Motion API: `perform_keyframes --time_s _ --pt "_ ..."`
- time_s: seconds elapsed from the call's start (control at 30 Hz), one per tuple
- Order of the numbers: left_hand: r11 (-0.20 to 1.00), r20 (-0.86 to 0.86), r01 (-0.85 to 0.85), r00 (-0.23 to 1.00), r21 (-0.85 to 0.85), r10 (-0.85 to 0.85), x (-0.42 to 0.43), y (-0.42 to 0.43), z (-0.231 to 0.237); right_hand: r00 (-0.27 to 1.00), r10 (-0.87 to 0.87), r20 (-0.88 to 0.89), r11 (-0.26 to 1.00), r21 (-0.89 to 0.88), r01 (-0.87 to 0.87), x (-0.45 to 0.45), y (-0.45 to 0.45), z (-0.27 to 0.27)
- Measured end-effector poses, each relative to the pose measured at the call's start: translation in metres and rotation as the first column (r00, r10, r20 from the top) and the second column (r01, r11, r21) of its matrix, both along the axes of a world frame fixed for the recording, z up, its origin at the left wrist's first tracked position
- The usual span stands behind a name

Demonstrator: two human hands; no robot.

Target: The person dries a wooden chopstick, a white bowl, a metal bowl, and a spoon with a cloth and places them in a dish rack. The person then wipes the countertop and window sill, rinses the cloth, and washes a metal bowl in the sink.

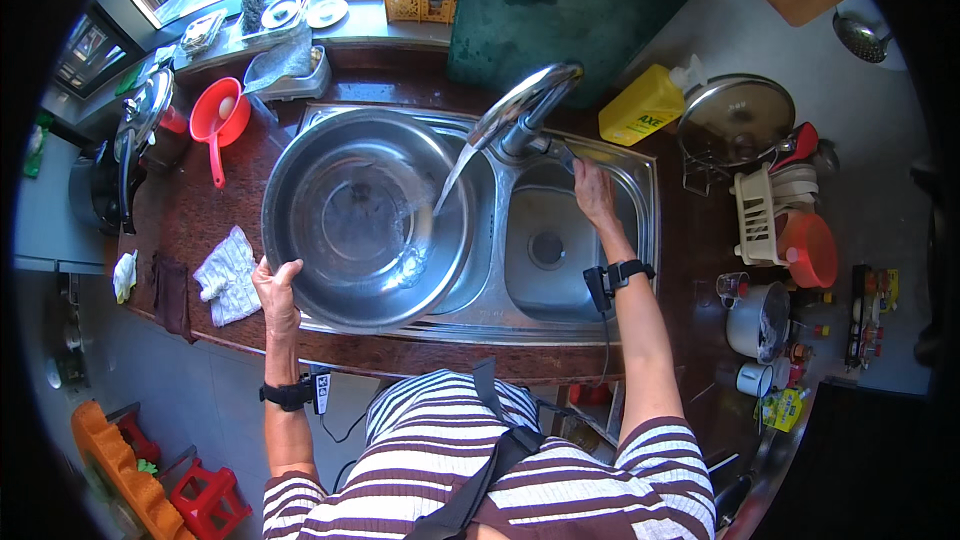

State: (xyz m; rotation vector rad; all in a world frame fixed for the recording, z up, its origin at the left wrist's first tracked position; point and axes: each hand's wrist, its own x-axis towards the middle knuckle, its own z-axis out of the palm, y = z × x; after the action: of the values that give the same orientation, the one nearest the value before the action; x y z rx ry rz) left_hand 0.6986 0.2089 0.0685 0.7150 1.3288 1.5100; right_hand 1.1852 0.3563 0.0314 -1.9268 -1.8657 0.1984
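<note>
A large steel basin [352,240] sits over the left bowl of the double sink, with water in it. My left hand [277,289] grips its lower left rim, thumb over the edge. Water runs from the chrome faucet [517,105] into the right side of the basin. My right hand [594,191] is at the back edge of the right sink bowl [551,285], beside the faucet base. Its fingertips touch a small dark object there, perhaps the faucet's handle; whether they close on it is unclear.
A red plastic dipper [219,116] and a crumpled white cloth [229,277] lie left of the basin. A yellow detergent bottle [643,106] and a large green board [562,15] stand behind the sink. At right are a glass lid [739,120], a dish rack [756,217] and a pot [754,322].
</note>
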Motion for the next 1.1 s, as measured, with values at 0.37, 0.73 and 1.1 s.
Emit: perform_keyframes --time_s 0.37,0.73,1.1 --pt "0.986 0.371 -0.121 0.926 0.118 0.069 -0.026 0.019 -0.039 0.999 -0.050 -0.013 0.998 -0.048 0.049 0.001 -0.002 -0.003" --pt "0.952 0.484 -0.005 0.860 -0.305 0.160 0.000 0.024 -0.103 0.998 -0.049 -0.032 0.998 -0.051 0.047 -0.001 -0.002 -0.001" --pt "1.000 0.160 0.012 0.987 0.000 -0.012 -0.022 0.013 -0.033 0.998 -0.045 -0.046 0.999 -0.021 0.044 -0.006 -0.007 0.008"
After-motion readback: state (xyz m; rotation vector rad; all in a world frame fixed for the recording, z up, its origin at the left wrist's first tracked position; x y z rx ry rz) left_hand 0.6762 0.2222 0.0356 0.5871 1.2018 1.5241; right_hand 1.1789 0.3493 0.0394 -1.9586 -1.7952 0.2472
